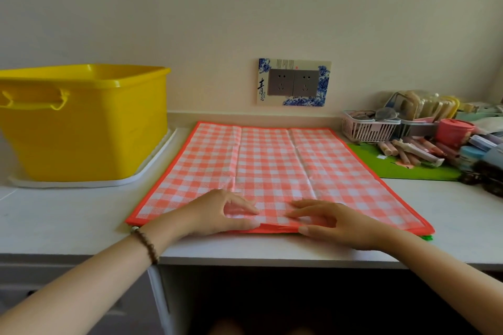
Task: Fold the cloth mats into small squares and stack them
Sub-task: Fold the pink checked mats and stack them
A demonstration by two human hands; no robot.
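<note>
A pale wall (245,8) fills the upper half of the frame, and a white counter (68,220) runs across below it. The mat (272,166), orange-and-white checked with an orange border, lies spread flat at the centre of the counter. Its far edge is near the wall and its near edge is just short of the counter's front. Fold creases run across it. A green edge (426,238) peeks out under its lower right corner.

At the left, a yellow tub (95,139) stands on a white tray (152,168), just beside the mat. At the right, a green sheet (408,168) lies partly under the mat's right border.

Both arms reach in from the bottom of the frame. The left hand (217,215) and the right hand (343,226) sit side by side at the middle of the mat's near edge. Each has fingers on top and its thumb along the edge, pinching it.

A socket plate (294,81) hangs on the wall above the mat. At the far right are a pink basket (364,129), tubes (416,153) and a red jar (453,130). A bead bracelet (145,243) circles the left wrist.
</note>
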